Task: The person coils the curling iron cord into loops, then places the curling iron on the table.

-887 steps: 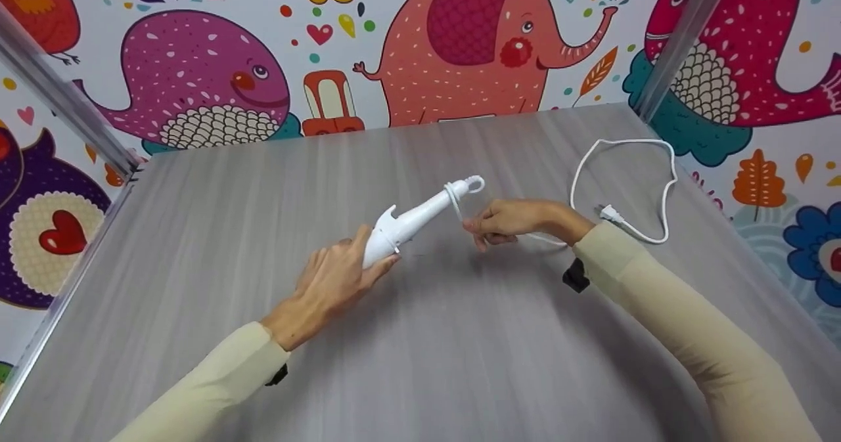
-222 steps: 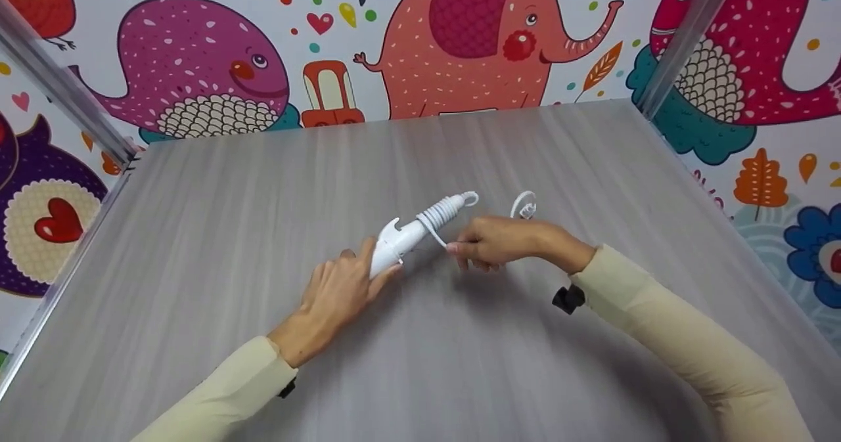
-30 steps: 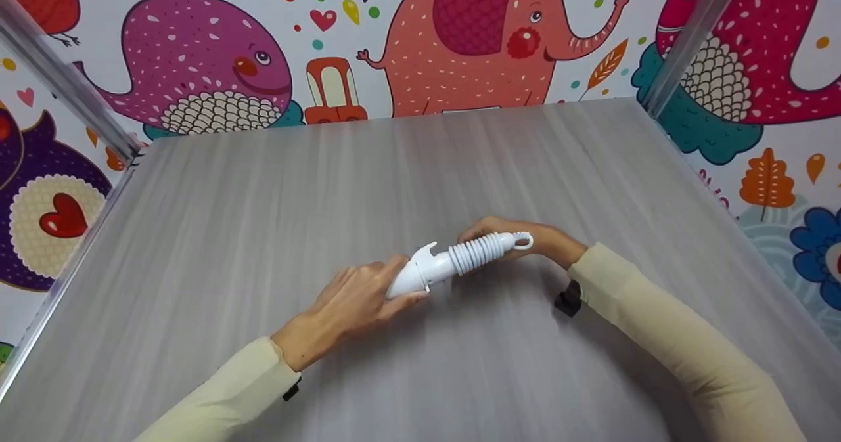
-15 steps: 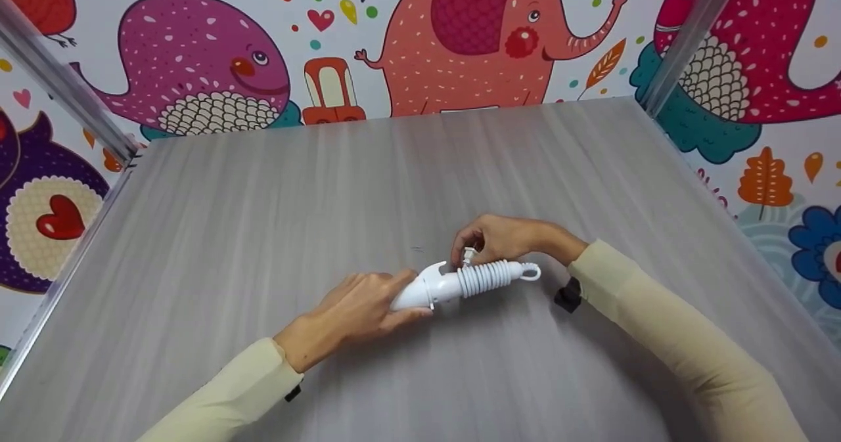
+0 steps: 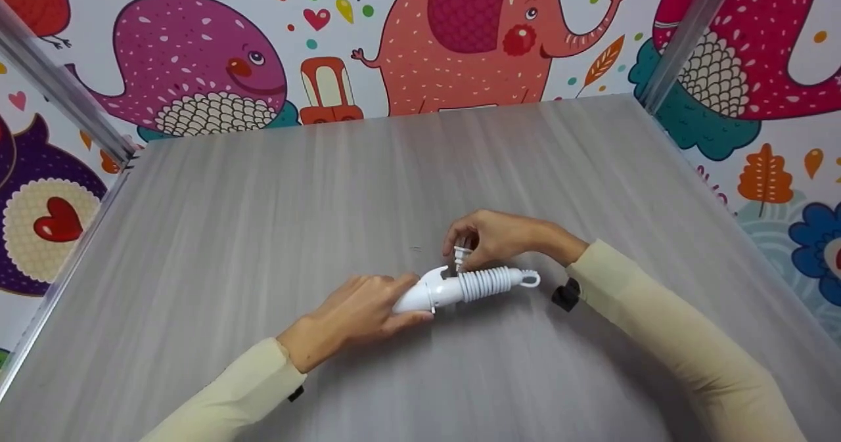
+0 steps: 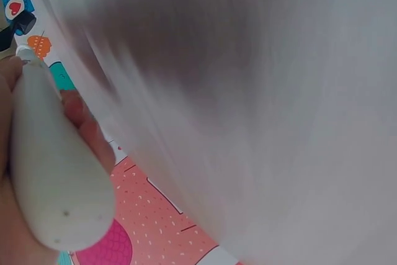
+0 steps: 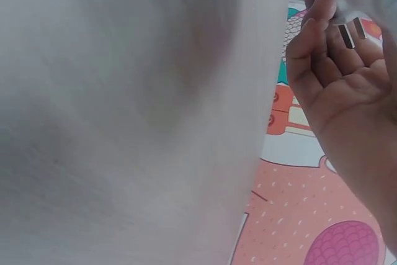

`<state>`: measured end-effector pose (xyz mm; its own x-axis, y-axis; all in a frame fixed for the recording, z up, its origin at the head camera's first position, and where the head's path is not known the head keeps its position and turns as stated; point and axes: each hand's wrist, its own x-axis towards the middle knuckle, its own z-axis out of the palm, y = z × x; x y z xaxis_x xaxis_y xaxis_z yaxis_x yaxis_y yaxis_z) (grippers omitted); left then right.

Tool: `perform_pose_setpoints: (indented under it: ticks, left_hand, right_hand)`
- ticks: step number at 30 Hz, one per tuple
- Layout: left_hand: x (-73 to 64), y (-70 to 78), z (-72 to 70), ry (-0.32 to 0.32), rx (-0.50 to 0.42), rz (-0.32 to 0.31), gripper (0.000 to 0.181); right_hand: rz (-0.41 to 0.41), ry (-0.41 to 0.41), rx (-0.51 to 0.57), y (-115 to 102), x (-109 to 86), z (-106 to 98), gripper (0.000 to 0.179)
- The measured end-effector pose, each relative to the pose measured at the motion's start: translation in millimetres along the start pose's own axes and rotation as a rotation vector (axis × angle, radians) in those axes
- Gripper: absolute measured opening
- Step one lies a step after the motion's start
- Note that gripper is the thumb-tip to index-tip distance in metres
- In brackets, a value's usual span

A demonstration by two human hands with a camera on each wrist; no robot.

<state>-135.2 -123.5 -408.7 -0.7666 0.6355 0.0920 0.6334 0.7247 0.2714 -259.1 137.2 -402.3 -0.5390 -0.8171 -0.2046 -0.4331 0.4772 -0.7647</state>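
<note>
In the head view a white handheld electric appliance (image 5: 449, 291) with a hook-like tab is held above the table, its kind unclear. My left hand (image 5: 363, 307) grips its wide part; the rounded end of this appliance (image 6: 62, 172) shows in the left wrist view. White cord (image 5: 486, 283) is wound in several tight turns round the narrow part, and a small loop sticks out at the tip. Just behind the coils, my right hand (image 5: 496, 237) has its fingers curled round the white two-prong plug (image 5: 462, 257). Bare metal prongs (image 7: 351, 32) show in the right wrist view.
A grey wood-grain table (image 5: 276, 205) lies under both hands. Behind and beside it stand walls printed with cartoon animals (image 5: 473, 48), with metal posts (image 5: 690, 41) at the corners.
Over the longer span the loose cord has been wound round the appliance. In the last second the appliance has lowered slightly, and the right hand and plug have come into view behind the coils.
</note>
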Motion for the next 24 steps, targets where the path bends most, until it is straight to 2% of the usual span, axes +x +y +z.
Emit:
perform_pose_setpoints:
  ticks: [8,15,20,24]
  left_hand:
    - [1.6,-1.0,4.4,-0.023,0.016,-0.012,0.050]
    - [5.1,-2.3,7.7,0.030,0.097,-0.024,0.048]
    - [8.5,-5.4,9.6,0.064,0.170,-0.049,0.045]
    - [12.2,-8.2,10.4,0.081,0.202,-0.068,0.043]
  right_hand:
    - [-0.008,0.069,-0.034,-11,-3.2,5,0.024]
    - [0.060,0.256,-0.140,-34,-9.2,13,0.024]
    - [0.046,0.382,-0.151,-48,-10.5,22,0.025]
    - [0.048,0.465,-0.146,-50,-10.9,28,0.023]
